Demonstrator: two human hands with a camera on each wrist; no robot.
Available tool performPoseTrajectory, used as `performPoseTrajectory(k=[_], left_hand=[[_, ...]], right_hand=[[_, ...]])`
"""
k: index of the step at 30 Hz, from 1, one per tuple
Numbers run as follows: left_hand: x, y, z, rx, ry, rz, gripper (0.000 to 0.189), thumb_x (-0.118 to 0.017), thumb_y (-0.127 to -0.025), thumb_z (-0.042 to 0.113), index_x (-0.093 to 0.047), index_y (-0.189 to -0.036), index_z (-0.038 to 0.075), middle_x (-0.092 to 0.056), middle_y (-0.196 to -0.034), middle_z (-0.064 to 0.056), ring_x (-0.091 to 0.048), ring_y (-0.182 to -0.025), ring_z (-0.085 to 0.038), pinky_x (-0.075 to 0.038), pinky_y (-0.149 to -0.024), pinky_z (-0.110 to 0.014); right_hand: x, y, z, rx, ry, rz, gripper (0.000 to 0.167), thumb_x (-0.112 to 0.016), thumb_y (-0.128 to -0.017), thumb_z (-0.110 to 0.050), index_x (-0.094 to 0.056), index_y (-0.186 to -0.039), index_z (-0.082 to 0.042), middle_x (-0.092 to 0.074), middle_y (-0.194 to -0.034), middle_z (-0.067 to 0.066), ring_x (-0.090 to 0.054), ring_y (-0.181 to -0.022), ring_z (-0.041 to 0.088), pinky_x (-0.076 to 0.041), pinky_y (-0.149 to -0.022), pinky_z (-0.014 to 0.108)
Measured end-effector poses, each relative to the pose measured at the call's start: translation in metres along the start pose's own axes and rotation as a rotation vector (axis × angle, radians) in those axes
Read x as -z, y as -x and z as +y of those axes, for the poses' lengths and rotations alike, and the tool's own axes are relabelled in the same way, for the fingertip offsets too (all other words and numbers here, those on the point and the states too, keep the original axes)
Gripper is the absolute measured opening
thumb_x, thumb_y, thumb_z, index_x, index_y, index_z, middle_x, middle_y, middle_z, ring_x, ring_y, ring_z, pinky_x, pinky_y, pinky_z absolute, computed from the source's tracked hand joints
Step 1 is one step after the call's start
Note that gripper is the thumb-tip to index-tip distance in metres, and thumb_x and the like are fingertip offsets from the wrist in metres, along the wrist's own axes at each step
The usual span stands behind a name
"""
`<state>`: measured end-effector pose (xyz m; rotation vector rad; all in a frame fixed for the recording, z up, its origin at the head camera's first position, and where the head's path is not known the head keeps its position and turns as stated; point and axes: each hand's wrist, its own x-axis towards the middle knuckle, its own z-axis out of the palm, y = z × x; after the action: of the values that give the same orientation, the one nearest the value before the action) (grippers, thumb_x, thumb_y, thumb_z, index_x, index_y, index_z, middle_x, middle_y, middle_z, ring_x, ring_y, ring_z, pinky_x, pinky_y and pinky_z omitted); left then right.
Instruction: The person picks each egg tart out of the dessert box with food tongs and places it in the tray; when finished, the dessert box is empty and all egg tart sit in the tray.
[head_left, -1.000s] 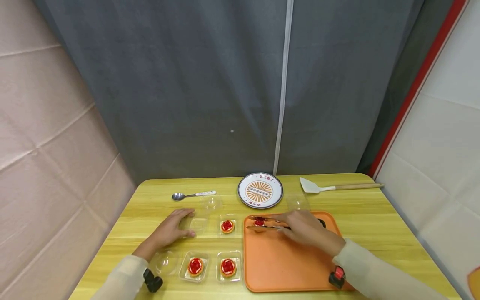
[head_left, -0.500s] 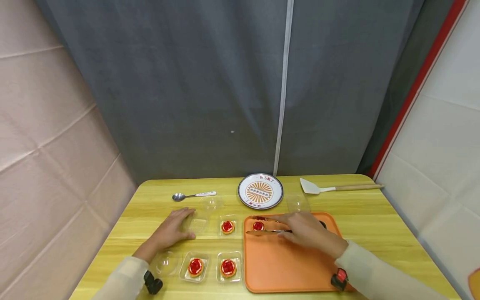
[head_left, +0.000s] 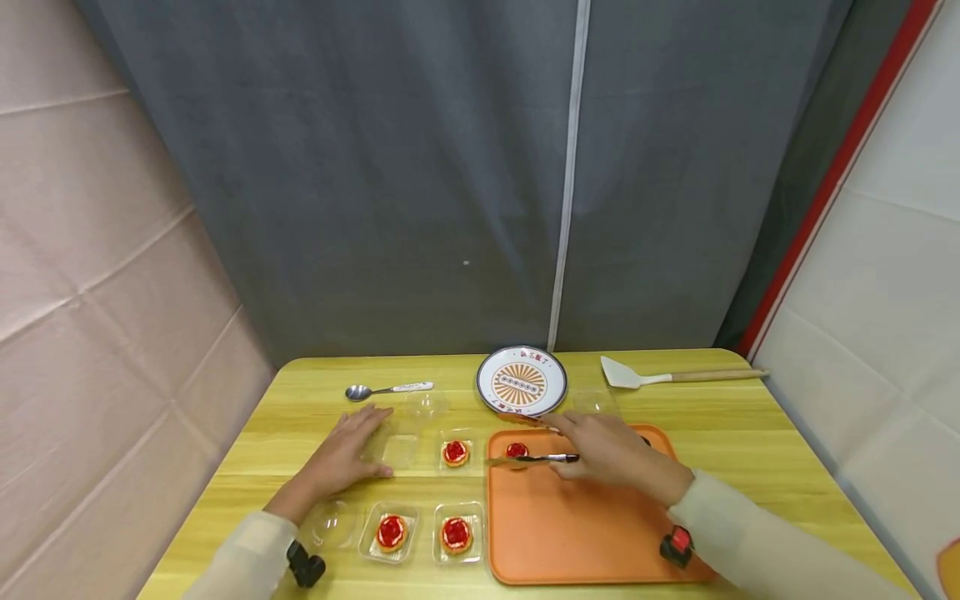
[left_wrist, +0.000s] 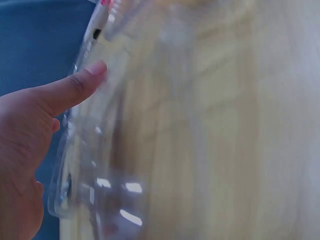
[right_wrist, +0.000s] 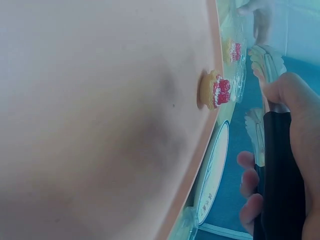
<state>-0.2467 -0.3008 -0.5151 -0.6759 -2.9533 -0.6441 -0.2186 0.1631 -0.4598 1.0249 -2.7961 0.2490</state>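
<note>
My right hand grips a pair of tongs with black handles and scalloped metal heads. The tongs are spread wide, one arm on each side of a small red-topped tart in the head view. That tart sits upright at the far left corner of the orange tray, apart from both tong heads in the right wrist view. My left hand rests at a clear plastic box, thumb and fingers stretched apart beside it; in the left wrist view the thumb overlaps the clear plastic.
Three red-topped tarts sit in clear boxes left of the tray, one being the near tart. Behind the tray stands a patterned plate. A spoon lies back left, a white spatula back right. A grey curtain hangs behind.
The tongs have spread wider and their far arm has risen toward the plate, leaving the tart on the tray in fuller view. My left hand has hardly moved.
</note>
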Motion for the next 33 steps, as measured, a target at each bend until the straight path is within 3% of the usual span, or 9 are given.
performPoseTrajectory(k=[5, 8, 13, 19, 23, 33], left_hand=[[0.006, -0.007, 0.032, -0.028, 0.054, 0.025, 0.104, -0.091, -0.074, 0.048, -0.041, -0.159, 0.016, -0.034, -0.165, -0.017, -0.030, -0.151, -0.044, -0.026, -0.119, -0.070], [0.005, -0.012, 0.053, -0.043, 0.128, -0.005, 0.101, -0.090, -0.076, 0.044, -0.040, -0.159, 0.015, -0.036, -0.164, -0.018, -0.036, -0.148, -0.045, -0.035, -0.114, -0.069], [-0.008, -0.021, 0.073, -0.048, 0.207, -0.068, 0.098, -0.089, -0.078, 0.042, -0.041, -0.158, 0.010, -0.040, -0.161, -0.018, -0.039, -0.147, -0.042, -0.036, -0.117, -0.063], [-0.021, -0.025, 0.081, -0.043, 0.194, -0.110, 0.097, -0.088, -0.080, 0.040, -0.042, -0.157, 0.006, -0.040, -0.161, -0.021, -0.037, -0.147, -0.044, -0.034, -0.119, -0.061], [-0.025, -0.026, 0.083, -0.040, 0.183, -0.109, 0.096, -0.088, -0.079, 0.039, -0.043, -0.156, 0.005, -0.041, -0.159, -0.022, -0.040, -0.145, -0.044, -0.035, -0.118, -0.061], [-0.028, -0.028, 0.082, -0.060, 0.197, -0.104, 0.090, -0.088, -0.079, 0.038, -0.049, -0.151, 0.003, -0.052, -0.152, -0.014, -0.050, -0.139, -0.038, -0.040, -0.117, -0.055]], right_hand=[[-0.001, -0.008, -0.001, 0.011, 0.030, 0.016, 0.066, -0.077, -0.087, -0.051, -0.058, -0.139, -0.015, -0.070, -0.103, 0.000, -0.059, -0.072, 0.012, -0.058, -0.065, 0.040], [-0.001, -0.013, -0.003, -0.004, 0.029, -0.012, 0.068, -0.075, -0.088, -0.055, -0.057, -0.140, -0.014, -0.072, -0.106, 0.002, -0.062, -0.071, 0.015, -0.058, -0.062, 0.040], [0.000, -0.023, -0.009, -0.024, 0.041, -0.062, 0.076, -0.071, -0.087, -0.066, -0.057, -0.142, -0.015, -0.072, -0.109, 0.006, -0.068, -0.074, 0.022, -0.059, -0.063, 0.042], [-0.005, -0.034, -0.017, 0.001, 0.081, -0.074, 0.078, -0.069, -0.086, -0.070, -0.060, -0.144, -0.018, -0.068, -0.095, 0.003, -0.061, -0.065, 0.017, -0.055, -0.055, 0.038], [-0.007, -0.040, -0.023, 0.011, 0.101, -0.091, 0.077, -0.068, -0.086, -0.071, -0.060, -0.144, -0.022, -0.070, -0.099, 0.004, -0.061, -0.065, 0.018, -0.053, -0.050, 0.038], [-0.008, -0.052, -0.036, 0.053, 0.126, -0.084, 0.067, -0.069, -0.089, -0.065, -0.064, -0.142, -0.024, -0.072, -0.110, 0.003, -0.069, -0.082, 0.023, -0.060, -0.065, 0.043]])
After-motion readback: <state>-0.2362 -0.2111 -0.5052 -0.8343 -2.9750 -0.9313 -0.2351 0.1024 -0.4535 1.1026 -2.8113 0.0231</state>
